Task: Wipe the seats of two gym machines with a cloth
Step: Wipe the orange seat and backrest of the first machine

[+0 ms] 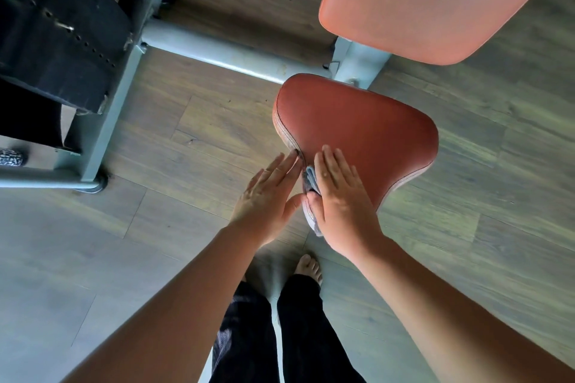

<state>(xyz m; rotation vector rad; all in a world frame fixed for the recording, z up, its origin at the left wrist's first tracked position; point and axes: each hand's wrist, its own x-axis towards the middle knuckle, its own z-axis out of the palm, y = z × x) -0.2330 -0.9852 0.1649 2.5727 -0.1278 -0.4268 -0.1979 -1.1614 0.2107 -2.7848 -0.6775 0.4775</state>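
Note:
A reddish-brown padded seat [364, 124] of a gym machine sits in the middle of the view. My right hand [339, 199] lies flat on the seat's near left corner, fingers straight, pressing a grey cloth [311, 179] onto it. Only a small part of the cloth shows, by the thumb and below the palm. My left hand [267, 196] is flat with straight fingers just left of the seat, its fingertips touching the seat's left edge. It holds nothing.
An orange backrest pad [435, 0] rises behind the seat on a grey steel frame [217, 50]. A black weight stack [56, 28] stands at the upper left. Wooden floor [171, 165] lies all around. My bare feet [308, 267] stand just below the seat.

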